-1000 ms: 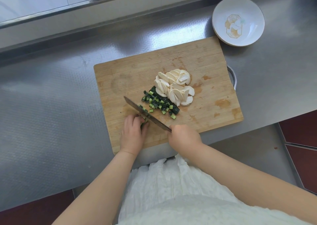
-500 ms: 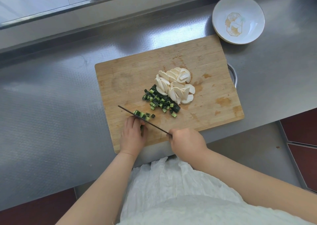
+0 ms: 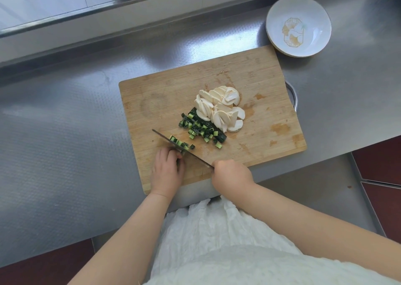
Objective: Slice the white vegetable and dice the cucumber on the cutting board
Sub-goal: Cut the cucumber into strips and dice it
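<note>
On the rectangular wooden cutting board at frame centre, white vegetable slices lie upper right of, apparently touching, green diced cucumber.

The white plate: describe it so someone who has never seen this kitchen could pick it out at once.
Start at the wooden cutting board on the steel counter. Just beyond the board's far right corner sits the white plate. It is the only dish in view, round and shallow, with a gold leaf pattern printed in its middle and no food in it.
</note>
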The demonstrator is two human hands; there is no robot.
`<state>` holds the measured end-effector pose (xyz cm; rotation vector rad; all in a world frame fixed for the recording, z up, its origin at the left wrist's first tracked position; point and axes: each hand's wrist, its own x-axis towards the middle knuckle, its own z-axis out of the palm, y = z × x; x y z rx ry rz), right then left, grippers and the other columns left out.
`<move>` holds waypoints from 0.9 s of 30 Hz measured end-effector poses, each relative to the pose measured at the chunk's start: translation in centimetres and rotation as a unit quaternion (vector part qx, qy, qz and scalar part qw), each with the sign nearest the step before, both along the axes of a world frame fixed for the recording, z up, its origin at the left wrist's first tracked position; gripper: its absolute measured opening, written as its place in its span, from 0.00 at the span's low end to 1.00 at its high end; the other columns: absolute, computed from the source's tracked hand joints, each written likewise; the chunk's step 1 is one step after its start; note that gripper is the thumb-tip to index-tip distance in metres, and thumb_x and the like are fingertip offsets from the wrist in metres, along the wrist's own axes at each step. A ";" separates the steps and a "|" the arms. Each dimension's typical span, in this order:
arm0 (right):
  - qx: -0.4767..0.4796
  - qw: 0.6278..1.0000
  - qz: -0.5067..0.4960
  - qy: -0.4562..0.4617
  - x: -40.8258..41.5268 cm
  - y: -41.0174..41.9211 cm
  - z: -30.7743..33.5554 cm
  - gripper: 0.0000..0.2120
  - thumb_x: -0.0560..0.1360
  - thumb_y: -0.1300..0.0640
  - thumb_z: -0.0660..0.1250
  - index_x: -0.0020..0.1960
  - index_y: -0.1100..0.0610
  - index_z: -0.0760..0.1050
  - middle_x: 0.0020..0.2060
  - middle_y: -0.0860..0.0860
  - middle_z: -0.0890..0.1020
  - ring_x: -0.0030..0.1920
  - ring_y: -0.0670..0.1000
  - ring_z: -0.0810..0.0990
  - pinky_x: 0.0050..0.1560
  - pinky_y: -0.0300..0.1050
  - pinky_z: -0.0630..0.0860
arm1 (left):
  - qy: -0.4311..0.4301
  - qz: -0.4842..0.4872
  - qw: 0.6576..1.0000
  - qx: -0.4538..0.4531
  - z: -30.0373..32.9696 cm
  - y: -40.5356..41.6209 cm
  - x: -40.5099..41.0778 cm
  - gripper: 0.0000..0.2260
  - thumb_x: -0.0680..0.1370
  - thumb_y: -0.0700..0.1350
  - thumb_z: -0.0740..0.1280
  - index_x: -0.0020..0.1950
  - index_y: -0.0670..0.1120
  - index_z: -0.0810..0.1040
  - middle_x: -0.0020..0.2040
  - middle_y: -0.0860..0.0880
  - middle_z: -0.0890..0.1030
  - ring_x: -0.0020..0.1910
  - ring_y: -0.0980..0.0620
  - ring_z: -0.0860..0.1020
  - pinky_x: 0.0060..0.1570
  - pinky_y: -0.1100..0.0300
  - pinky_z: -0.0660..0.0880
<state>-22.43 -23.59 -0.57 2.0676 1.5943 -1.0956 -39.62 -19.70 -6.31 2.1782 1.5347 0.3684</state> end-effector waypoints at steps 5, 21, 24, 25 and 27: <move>0.026 0.994 -0.093 0.051 0.9 -0.1 -0.5 0.13 0.79 0.46 0.57 0.47 0.53 0.75 0.31 0.49 0.75 0.30 0.50 0.73 0.26 0.41 0.65 | 0.022 0.024 0.999 0.012 -0.4 -0.9 -0.5 0.08 0.70 0.38 0.73 0.43 0.40 0.75 0.47 0.43 0.76 0.45 0.44 0.72 0.42 0.55 0.68; 0.102 0.995 0.014 -0.002 1.1 -0.1 0.3 0.14 0.80 0.47 0.54 0.51 0.51 0.76 0.28 0.49 0.71 0.32 0.55 0.73 0.25 0.40 0.59 | -0.001 0.013 1.000 0.008 -1.0 0.4 0.3 0.09 0.70 0.38 0.73 0.47 0.39 0.76 0.49 0.42 0.75 0.48 0.42 0.73 0.42 0.50 0.73; 0.097 0.995 0.005 -0.006 1.0 -0.1 0.3 0.13 0.80 0.48 0.55 0.49 0.52 0.76 0.30 0.49 0.73 0.32 0.55 0.74 0.25 0.41 0.60 | 0.016 0.031 0.999 -0.010 -1.1 0.2 -0.3 0.15 0.71 0.46 0.75 0.52 0.40 0.75 0.53 0.43 0.75 0.52 0.43 0.73 0.48 0.50 0.72; 0.090 0.996 -0.007 -0.002 1.0 0.1 0.3 0.13 0.80 0.48 0.55 0.48 0.53 0.76 0.29 0.49 0.72 0.33 0.55 0.74 0.25 0.41 0.61 | 0.021 0.033 0.999 -0.018 -1.1 0.0 -0.7 0.17 0.71 0.48 0.74 0.53 0.41 0.75 0.54 0.43 0.75 0.53 0.44 0.72 0.50 0.50 0.72; 0.074 0.997 -0.031 0.015 1.2 0.4 0.2 0.13 0.80 0.48 0.55 0.45 0.53 0.73 0.28 0.48 0.69 0.33 0.55 0.73 0.27 0.42 0.64 | 0.031 0.038 0.998 -0.034 -1.3 -0.4 -1.5 0.21 0.72 0.53 0.73 0.58 0.42 0.74 0.56 0.44 0.74 0.55 0.45 0.71 0.53 0.51 0.71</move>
